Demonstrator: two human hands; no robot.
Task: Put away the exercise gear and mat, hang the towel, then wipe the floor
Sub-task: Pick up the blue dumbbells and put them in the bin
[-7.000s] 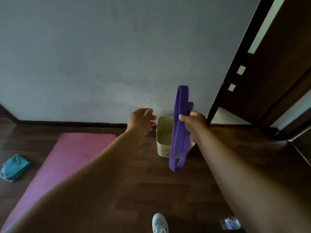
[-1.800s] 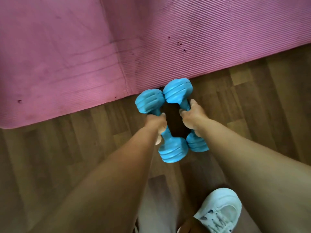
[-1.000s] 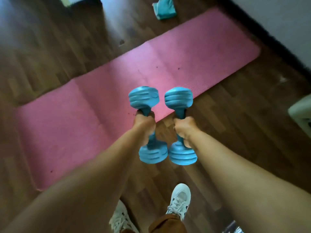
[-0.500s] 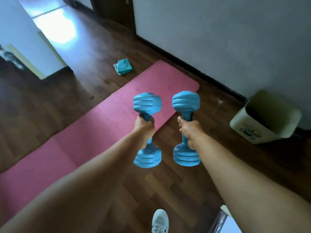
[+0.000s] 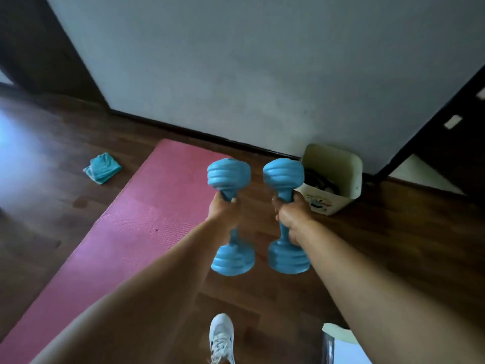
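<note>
Two dumbbells carried upright toward the bin

The left hand [image 5: 223,210] grips one dumbbell [image 5: 231,216] and the right hand [image 5: 291,214] another dumbbell [image 5: 284,215] by their handles, long axes upright; the bin [image 5: 341,166] sits ahead-right, nearer the right hand, with the mat [image 5: 131,219] left.

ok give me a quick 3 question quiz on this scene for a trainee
1. True or false: each hand grips a dumbbell.
2. Where is the towel? A) on the mat B) on the floor left of the mat C) in the bin
3. What stands by the wall, right of the mat?

Key:
1. True: left hand grips the left dumbbell, right hand the right dumbbell.
2. B: the towel lies on the floor, off the mat.
3. The bin.
</note>
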